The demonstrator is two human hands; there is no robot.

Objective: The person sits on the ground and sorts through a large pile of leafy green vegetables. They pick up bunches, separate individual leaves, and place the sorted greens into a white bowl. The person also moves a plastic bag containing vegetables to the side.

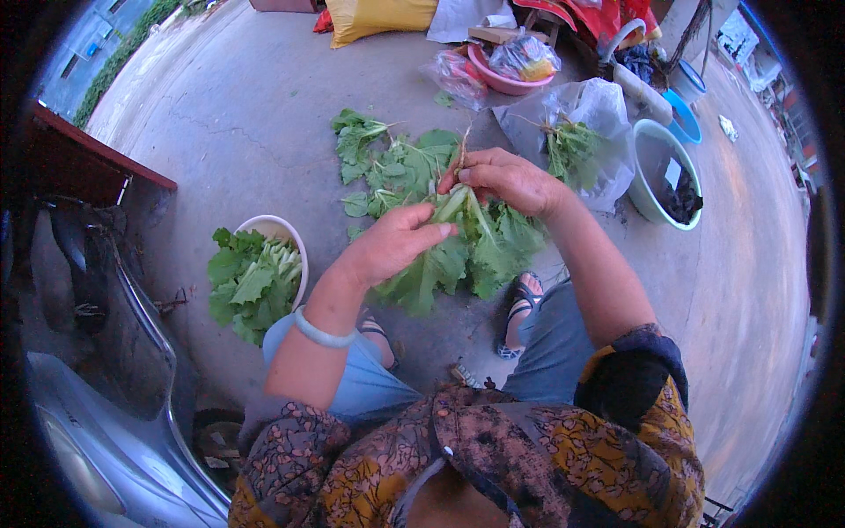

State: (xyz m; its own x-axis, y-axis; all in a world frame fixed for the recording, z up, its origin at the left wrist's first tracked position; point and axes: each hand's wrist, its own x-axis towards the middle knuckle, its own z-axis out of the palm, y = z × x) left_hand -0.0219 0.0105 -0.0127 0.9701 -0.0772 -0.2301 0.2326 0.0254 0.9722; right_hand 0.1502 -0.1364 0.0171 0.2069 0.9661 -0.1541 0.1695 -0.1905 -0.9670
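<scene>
A leafy green plant (485, 254) with pale stalks and a thin root hangs in front of me, leaves downward. My right hand (505, 177) grips it at the root end, the root sticking up past the fingers. Beside the stalks is my left hand (408, 239), thumb and fingers apart; whether it touches a leaf is hard to tell. More leafy greens (389, 162) lie on the concrete just beyond both hands, partly hidden by them. To the left stands a white-rimmed bucket (305, 257) filled with cut greens (257, 280), their stalks showing on top.
A clear plastic bag (607, 112) with rooted greens (573, 150) lies to the right, near a pale green basin (637, 175) holding something dark. Beyond are a pink basin (505, 82) with plastic bags and a yellow sack (379, 20). A motor scooter (125, 422) stands close on my left.
</scene>
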